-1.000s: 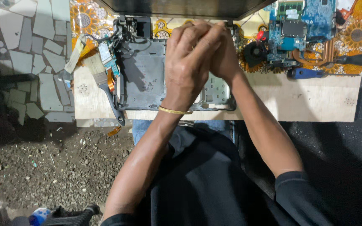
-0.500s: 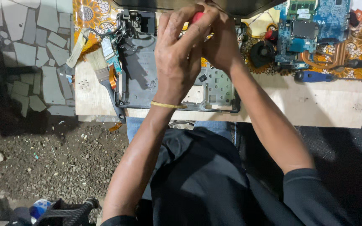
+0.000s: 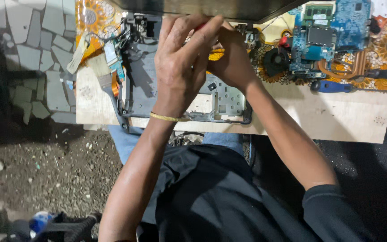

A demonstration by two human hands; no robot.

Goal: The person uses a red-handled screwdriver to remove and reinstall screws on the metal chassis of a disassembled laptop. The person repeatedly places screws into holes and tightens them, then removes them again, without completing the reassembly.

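Observation:
Both my hands are pressed together over an opened dark grey laptop chassis (image 3: 144, 85) lying on the wooden table (image 3: 337, 116). My left hand (image 3: 180, 67), with a thin gold bangle at the wrist, curls its fingers over the red top of a screwdriver (image 3: 216, 54). My right hand (image 3: 234, 60) is closed around the screwdriver's yellow handle just beside it. The tool's tip and most of its shaft are hidden behind my hands. A bare metal plate of the chassis (image 3: 229, 101) shows below my right wrist.
A blue circuit board (image 3: 337, 31) with a black fan (image 3: 277, 62) lies at the back right on a floral cloth. A blue-handled tool (image 3: 332, 86) rests near it. A paint brush (image 3: 97, 67) and loose cables lie left of the chassis. Gravel ground (image 3: 45, 170) lies below the table's edge.
My hands have shifted toward the far edge of the chassis, still pressed together. The red top and yellow handle of the screwdriver now show between my fingers.

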